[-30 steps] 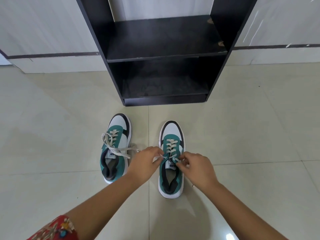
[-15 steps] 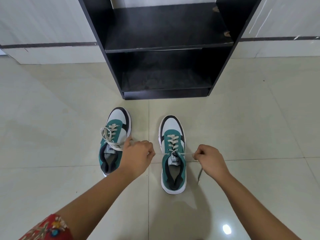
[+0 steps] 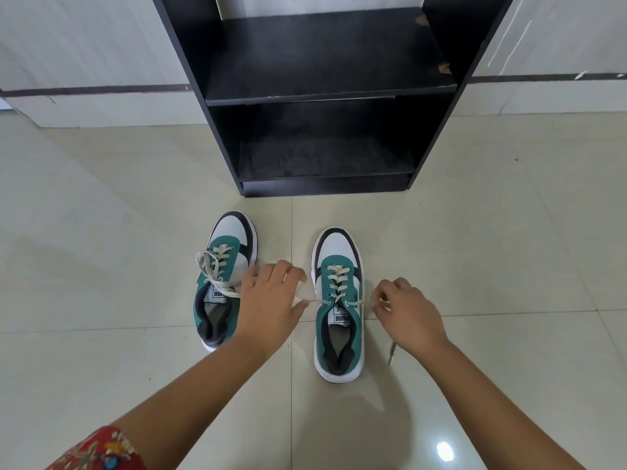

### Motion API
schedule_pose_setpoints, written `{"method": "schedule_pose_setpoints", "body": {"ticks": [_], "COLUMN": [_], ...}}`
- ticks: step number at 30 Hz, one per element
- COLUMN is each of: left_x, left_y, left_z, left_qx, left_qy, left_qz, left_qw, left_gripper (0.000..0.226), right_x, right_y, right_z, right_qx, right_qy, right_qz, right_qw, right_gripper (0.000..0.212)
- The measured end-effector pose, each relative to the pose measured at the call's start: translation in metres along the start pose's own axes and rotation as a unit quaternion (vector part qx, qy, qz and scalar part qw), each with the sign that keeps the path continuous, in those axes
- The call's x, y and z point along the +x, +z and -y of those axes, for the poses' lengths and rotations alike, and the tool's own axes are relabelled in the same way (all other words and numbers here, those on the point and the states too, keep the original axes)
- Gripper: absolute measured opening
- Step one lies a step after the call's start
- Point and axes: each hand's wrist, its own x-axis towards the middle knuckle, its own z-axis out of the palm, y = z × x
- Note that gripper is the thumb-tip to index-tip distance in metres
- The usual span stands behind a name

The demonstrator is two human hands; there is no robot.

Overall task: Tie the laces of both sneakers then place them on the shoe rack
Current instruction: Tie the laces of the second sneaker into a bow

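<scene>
Two green, white and black sneakers on the pale tiled floor (image 3: 101,232), toes aimed at the black shoe rack (image 3: 322,86), both just short of its base. Left sneaker (image 3: 222,283) beside the right one, apart from it, a tile seam running between them. Cream laces (image 3: 213,266) on that left shoe loose, one loop spilled over its outer side. Right sneaker (image 3: 339,307) straight on, laced up the front, ends untied.

Left hand (image 3: 268,300) between the two shoes, partly over the left sneaker's inner edge, fingers spread and half curled, thumb pressed against a lace end (image 3: 310,301) drawn out flat from the right sneaker's top eyelets. Right hand (image 3: 407,313) just beside the right sneaker's outer edge, fingers curled shut, pinched on the other lace end (image 3: 364,301); a loose tail (image 3: 392,354) seen hanging below the wrist. Both ends pulled sideways, away from each other.

Both rack shelves bare and dark. Red patterned sleeve (image 3: 98,452) at the lower left corner of the view.
</scene>
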Motion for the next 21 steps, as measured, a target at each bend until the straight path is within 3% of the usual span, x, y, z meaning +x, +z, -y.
{"method": "schedule_pose_setpoints", "body": {"ticks": [2, 3, 5, 6, 9, 14, 16, 21], "left_x": [-0.009, -0.012, -0.016, -0.017, -0.021, -0.013, -0.009, -0.012], "left_y": [-0.002, -0.003, 0.002, 0.005, 0.012, 0.014, 0.014, 0.021], "left_z": [-0.010, -0.015, -0.024, -0.028, -0.043, -0.049, -0.050, -0.050], "left_qx": [-0.123, -0.217, -0.425, -0.496, -0.591, -0.626, -0.624, -0.577], "left_qy": [-0.064, -0.126, -0.254, -0.298, -0.352, -0.339, -0.328, -0.318], "left_qz": [0.037, 0.098, 0.171, 0.168, 0.098, 0.047, 0.048, 0.038], "left_qw": [0.990, 0.963, 0.852, 0.798, 0.719, 0.701, 0.707, 0.752], "left_gripper": [0.020, 0.024, 0.023, 0.020, 0.020, 0.012, 0.011, 0.014], "right_x": [-0.005, -0.009, -0.021, -0.025, -0.025, -0.014, -0.012, -0.013], "right_y": [-0.002, -0.002, -0.001, 0.002, 0.014, 0.021, 0.021, 0.027], "right_z": [0.005, 0.009, 0.020, 0.023, 0.029, 0.038, 0.044, 0.046], "right_qx": [-0.068, -0.064, 0.007, 0.056, 0.258, 0.547, 0.592, 0.677], "right_qy": [-0.034, -0.045, -0.035, -0.010, 0.084, 0.177, 0.182, 0.182], "right_qz": [-0.040, -0.078, -0.125, -0.111, -0.017, -0.013, -0.011, -0.019], "right_qw": [0.996, 0.994, 0.991, 0.992, 0.962, 0.818, 0.785, 0.713], "right_gripper": [0.028, 0.026, 0.019, 0.028, 0.040, 0.009, 0.005, 0.018]}}
